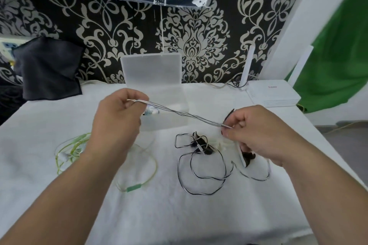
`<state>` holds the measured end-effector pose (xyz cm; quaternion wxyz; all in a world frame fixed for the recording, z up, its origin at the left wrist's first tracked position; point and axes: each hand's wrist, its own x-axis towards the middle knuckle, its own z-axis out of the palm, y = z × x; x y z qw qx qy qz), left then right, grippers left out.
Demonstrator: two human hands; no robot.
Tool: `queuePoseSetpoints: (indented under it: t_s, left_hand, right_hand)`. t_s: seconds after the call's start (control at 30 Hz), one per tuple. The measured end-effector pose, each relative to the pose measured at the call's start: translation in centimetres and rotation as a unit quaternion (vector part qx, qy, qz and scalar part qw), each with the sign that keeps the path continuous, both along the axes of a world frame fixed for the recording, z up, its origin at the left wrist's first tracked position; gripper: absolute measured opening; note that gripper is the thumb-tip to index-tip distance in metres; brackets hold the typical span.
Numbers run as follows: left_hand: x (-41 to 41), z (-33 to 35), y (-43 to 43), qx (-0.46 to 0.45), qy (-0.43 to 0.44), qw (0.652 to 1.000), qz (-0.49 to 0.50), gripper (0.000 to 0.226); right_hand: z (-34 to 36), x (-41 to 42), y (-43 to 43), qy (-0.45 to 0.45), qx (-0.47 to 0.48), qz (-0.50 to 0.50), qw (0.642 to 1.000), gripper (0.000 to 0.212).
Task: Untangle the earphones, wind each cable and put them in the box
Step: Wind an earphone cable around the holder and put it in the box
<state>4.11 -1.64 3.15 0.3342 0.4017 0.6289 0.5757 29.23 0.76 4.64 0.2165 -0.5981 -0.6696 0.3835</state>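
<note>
Centrally, a doubled length of black-and-white earphone cable [185, 114] ran taut through the air, sloping from upper left to lower right between two bare hands. The left grip [119, 113] pinched its higher end with thumb and curled fingers. The right grip [251, 131] pinched the lower end between thumb and forefinger, with dark earpieces [248, 157] showing under that palm. Holding the cable stretched this way probably kept the strands straight and even, ready for winding.

What seemed to be the rest of that cable lay in loose loops [201, 167] just below, at mid-frame, not yet wound. At the left of the frame, partly behind the left forearm, pale green earphones [73, 145] sprawled apart from the black set, so the untangling looked largely done.

Just behind the hands stood a clear plastic box [165, 123], its lid propped upright, likely kept close for easy dropping-in. Something small lay inside, too blurred to name. White cloth covered the table [179, 215]. A white router [272, 93] sat at the right edge, and a dark cloth [49, 69] at the upper left.
</note>
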Motion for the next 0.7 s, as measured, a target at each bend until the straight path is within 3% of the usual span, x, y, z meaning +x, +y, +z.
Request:
queuePoseSetpoints:
  t_s: [0.13,0.3,0.37,0.43,0.5,0.57,0.63,0.7]
  left_hand:
    - [-0.8,-0.4,0.6,-0.010,-0.003,0.999,0.052,0.016]
    - [-0.4,-0.9,0.7,-0.026,0.029,0.998,0.040,0.029]
    - [0.1,-1.3,0.9,-0.043,0.065,0.997,0.018,0.029]
    - [0.5,-1.5,0.7,-0.074,0.128,0.987,-0.063,0.021]
    - [0.8,-1.3,0.2,-0.108,0.210,0.949,-0.208,0.014]
    - [1.0,-1.0,-0.4,-0.150,0.265,0.890,-0.341,0.010]
    - [1.2,-1.0,-0.8,-0.194,0.296,0.838,-0.416,0.017]
    - [1.5,-1.4,-1.0,-0.224,0.310,0.816,-0.434,0.034]
  right_hand:
    - [-0.8,2.4,0.5,-0.034,0.029,-0.091,0.995,0.027]
    - [-0.6,4.2,0.9,0.005,0.049,-0.222,0.974,0.028]
    - [-0.5,4.6,0.9,0.007,0.039,-0.246,0.968,0.028]
    - [-0.9,4.9,0.9,-0.031,0.017,-0.231,0.972,0.024]
    - [-1.4,4.9,0.9,-0.082,-0.014,-0.198,0.977,0.026]
    - [-2.1,5.0,1.1,-0.103,-0.037,-0.188,0.976,0.028]
    - [-2.8,5.2,1.5,-0.110,-0.044,-0.195,0.974,0.027]
    - [-3.6,5.6,2.1,-0.117,-0.031,-0.199,0.972,0.025]
